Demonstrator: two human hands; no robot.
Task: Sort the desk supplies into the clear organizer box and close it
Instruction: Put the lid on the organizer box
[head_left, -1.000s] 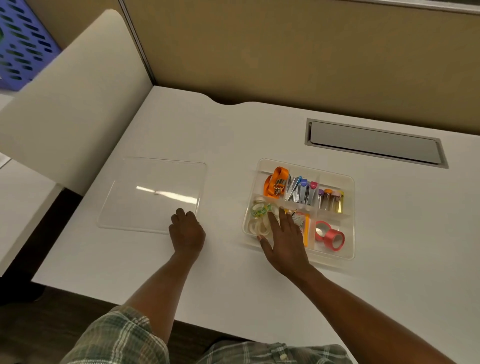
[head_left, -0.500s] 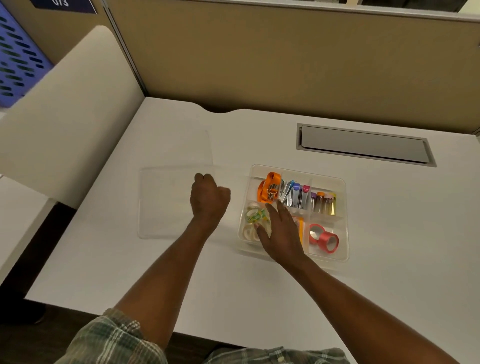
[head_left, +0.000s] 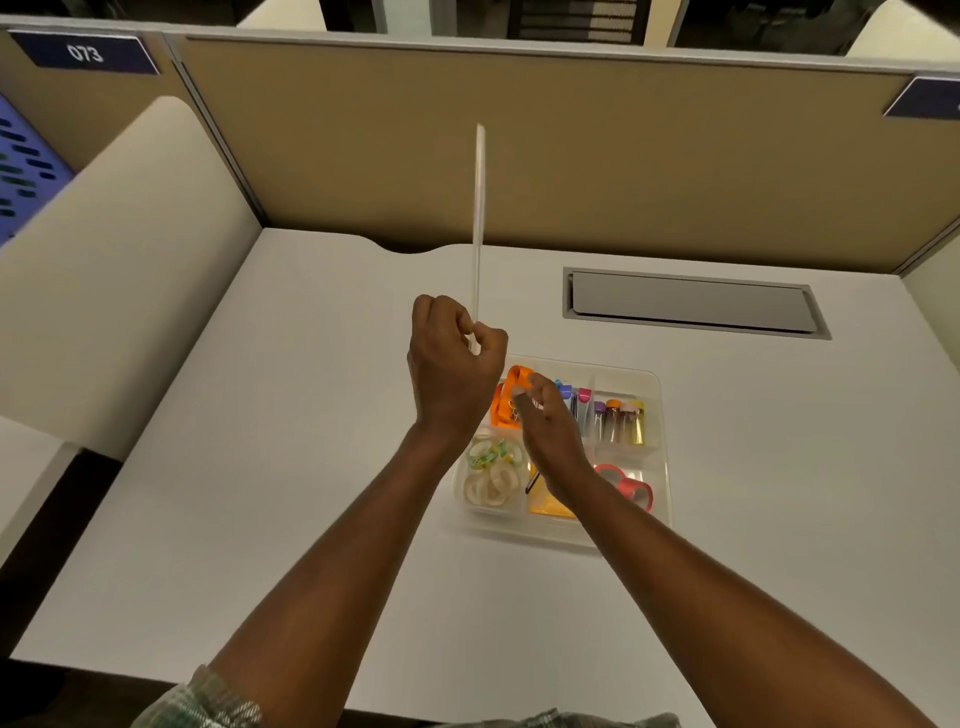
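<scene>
The clear organizer box (head_left: 658, 415) rests on the white desk, right of centre, uncovered. Its compartments hold an orange clip (head_left: 511, 389), small capped vials (head_left: 621, 421), white tape rolls (head_left: 491, 483), red tape rolls (head_left: 631, 486) and a yellow pad (head_left: 545, 501). My left hand (head_left: 452, 364) is shut on the clear lid (head_left: 479, 218), which stands on edge, seen as a thin upright line above the box's left side. My right hand (head_left: 545, 421) hovers over the box with fingers loosely apart, holding nothing.
A grey cable hatch (head_left: 691, 301) is set into the desk behind the box. A tan partition wall (head_left: 571, 156) bounds the back. A cream side panel (head_left: 119, 270) stands at the left, where the desk edge drops off.
My left hand lifted the lid off the desk at the left, swung it up on edge and carried it right toward the box. My right hand rose off the box's contents.
</scene>
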